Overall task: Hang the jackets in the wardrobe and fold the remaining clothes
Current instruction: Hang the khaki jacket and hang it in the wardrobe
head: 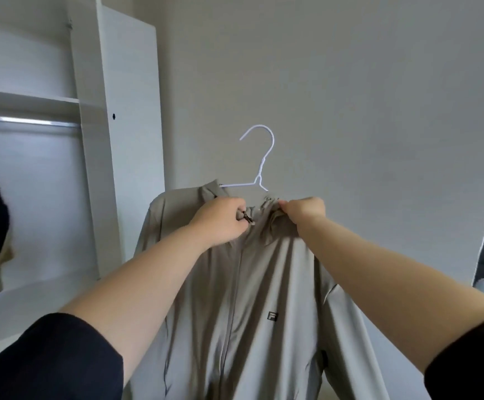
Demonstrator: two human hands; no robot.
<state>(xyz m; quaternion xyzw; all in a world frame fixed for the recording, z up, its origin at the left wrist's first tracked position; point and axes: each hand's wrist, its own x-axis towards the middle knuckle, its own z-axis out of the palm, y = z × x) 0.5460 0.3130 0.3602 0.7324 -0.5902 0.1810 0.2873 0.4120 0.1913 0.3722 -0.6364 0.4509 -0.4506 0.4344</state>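
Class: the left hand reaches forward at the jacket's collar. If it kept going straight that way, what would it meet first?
The left hand already grips the beige jacket at its zipper pull; beyond that lies probably the wall, though depth is unclear.

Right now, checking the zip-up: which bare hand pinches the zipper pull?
The left hand pinches the dark zipper pull of the beige jacket; the right hand grips collar fabric instead.

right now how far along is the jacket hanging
Done: the beige jacket is on the white hanger and looks zipped up. In hand: the left hand pinches the zipper pull while the right hand grips the collar. Left: hooking it on the wardrobe rail, which is bare where visible. No clothes for folding are in view.
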